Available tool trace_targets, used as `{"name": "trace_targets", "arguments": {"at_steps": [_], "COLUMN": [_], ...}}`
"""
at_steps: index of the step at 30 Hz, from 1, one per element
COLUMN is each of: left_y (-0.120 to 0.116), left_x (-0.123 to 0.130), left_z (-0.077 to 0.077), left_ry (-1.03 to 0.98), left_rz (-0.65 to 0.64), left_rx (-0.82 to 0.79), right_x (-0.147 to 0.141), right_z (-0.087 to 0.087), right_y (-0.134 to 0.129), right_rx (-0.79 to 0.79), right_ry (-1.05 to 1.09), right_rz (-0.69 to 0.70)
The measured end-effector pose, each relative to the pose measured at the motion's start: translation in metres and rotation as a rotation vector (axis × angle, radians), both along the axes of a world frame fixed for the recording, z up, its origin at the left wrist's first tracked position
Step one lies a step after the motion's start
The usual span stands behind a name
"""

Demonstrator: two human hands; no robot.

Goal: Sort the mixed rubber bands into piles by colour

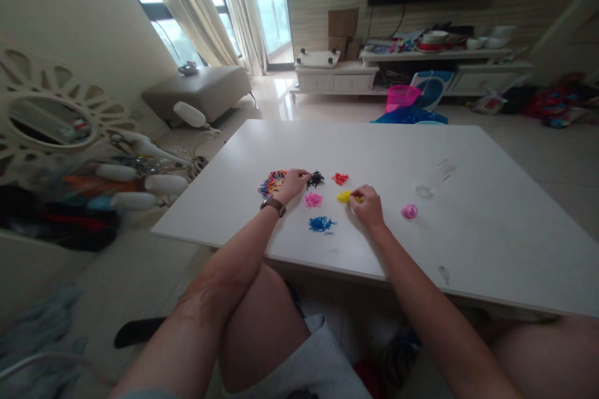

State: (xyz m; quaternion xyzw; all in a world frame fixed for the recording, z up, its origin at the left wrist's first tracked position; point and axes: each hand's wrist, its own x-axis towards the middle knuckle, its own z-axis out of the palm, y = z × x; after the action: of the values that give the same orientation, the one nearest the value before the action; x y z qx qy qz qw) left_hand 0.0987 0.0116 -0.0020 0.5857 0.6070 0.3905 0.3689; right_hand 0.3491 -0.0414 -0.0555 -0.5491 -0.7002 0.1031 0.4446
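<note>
On the white table (281, 143) lie small piles of coloured bands. My left hand (296, 183), with a watch on its wrist, has its fingertips closed at the left edge of the black pile (316, 179). Beside and partly behind that hand is the mixed-colour pile (271, 184). The pink pile (313, 200) and the blue pile (320, 224) sit nearer the front. A red pile (340, 179) is right of the black one. Pinched fingers of my right hand (366, 202) touch the yellow pile (344, 197); whatever either hand holds is too small to make out.
Right of my right hand are a pink-purple roll (409, 211), a clear round item (424, 191) and a clear container (447, 168). A small clear piece (443, 274) lies by the front edge. A pink basket (402, 97) stands beyond the far edge.
</note>
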Motion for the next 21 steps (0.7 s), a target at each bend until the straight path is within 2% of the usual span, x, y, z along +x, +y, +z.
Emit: {"name": "trace_targets", "arguments": {"at_steps": [3,5,8,13,21], "left_y": [-0.008,-0.016,-0.029,-0.044,-0.055], "left_x": [0.005,0.009,0.015,0.028,0.041], "left_z": [0.008,0.013,0.020,0.025,0.014], "left_ry": [-0.509,-0.826,-1.084,-1.133,-0.935], "left_rz": [0.072,0.077,0.021,-0.072,-0.294], "left_rx": [-0.264,-0.418,-0.555,-0.645,-0.627], "right_x": [-0.001,-0.001,-0.003,-0.010,-0.013], "right_z": [0.002,0.004,0.008,0.018,0.021], "right_y": [-0.001,-0.002,-0.006,-0.016,-0.019], "right_rx": [0.018,0.039,0.106,0.205,0.148], "right_ry": [-0.007,-0.013,-0.023,-0.043,-0.032], "right_rz": [-0.003,0.001,0.031,0.125,0.221]}}
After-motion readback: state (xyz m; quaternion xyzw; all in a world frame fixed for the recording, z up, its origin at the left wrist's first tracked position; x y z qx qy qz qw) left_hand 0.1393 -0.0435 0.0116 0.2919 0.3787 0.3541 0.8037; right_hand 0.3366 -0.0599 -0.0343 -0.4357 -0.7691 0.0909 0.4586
